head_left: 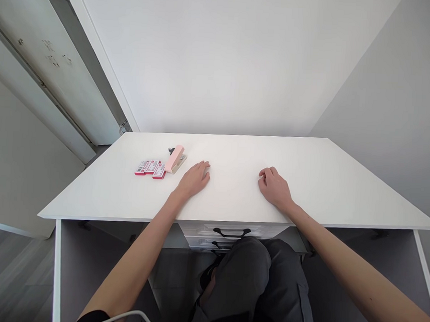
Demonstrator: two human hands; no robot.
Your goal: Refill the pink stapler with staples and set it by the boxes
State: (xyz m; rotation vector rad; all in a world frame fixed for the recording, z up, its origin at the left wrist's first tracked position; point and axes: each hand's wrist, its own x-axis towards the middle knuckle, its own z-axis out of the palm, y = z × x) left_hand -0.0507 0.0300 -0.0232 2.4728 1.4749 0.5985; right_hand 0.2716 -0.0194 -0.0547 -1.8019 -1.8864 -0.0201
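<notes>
My left hand (pixel 195 177) lies flat on the white desk (pixel 325 186), palm down, fingers stretched out and holding nothing. A pink stapler (pixel 175 159) rests just to its left, a short gap away. Beside the stapler lie several small pink and white staple boxes (pixel 150 168). My right hand (pixel 274 185) rests on the desk further right, fingers loosely curled down onto the surface with nothing in them.
Under the desk stands a drawer unit with black handles (pixel 232 233), just beyond my knees (pixel 252 273). White walls close in behind and to the right. A pale door (pixel 50 66) stands at the far left. A white cable (pixel 127 316) runs by my left arm.
</notes>
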